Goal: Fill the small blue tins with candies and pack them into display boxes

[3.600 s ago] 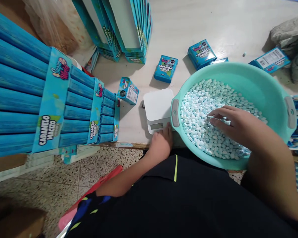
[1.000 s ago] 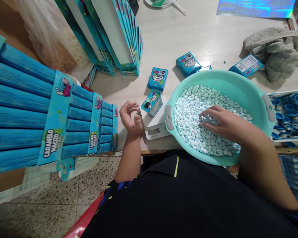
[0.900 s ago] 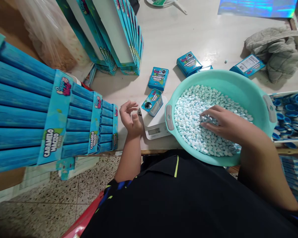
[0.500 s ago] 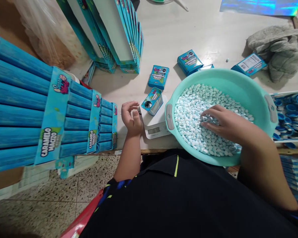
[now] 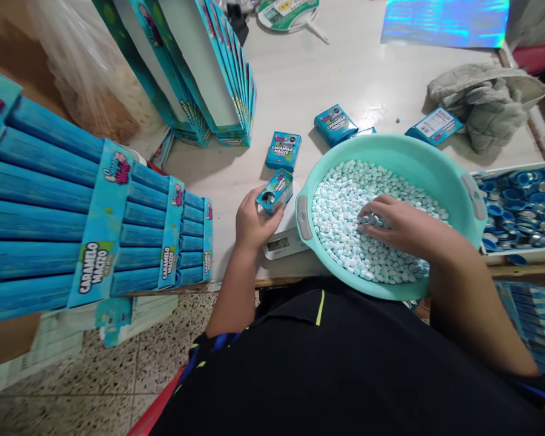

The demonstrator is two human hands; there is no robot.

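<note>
My left hand (image 5: 253, 225) is closed around a small blue candy box (image 5: 277, 192) with a round opening in its top. The box is at the white digital scale (image 5: 285, 247), whose display is lit; whether it still touches the scale I cannot tell. My right hand (image 5: 393, 223) reaches into a mint-green basin (image 5: 440, 163) of small pale blue and white candies (image 5: 345, 206). Its fingers are curled around some of them, with candies showing between thumb and fingers. Another blue candy box (image 5: 283, 151) lies flat just behind the scale.
More blue boxes (image 5: 336, 124) lie behind the basin, near a grey cloth (image 5: 485, 109). A white tray of blue caps (image 5: 522, 209) stands at the right. Filled display cartons (image 5: 40, 206) fill the left, folded cartons (image 5: 218, 72) behind them. A fan (image 5: 290, 13) lies at the back.
My left hand has moved from beside the scale onto the candy box and closed around it. My right hand stays among the candies. The view has shifted slightly.
</note>
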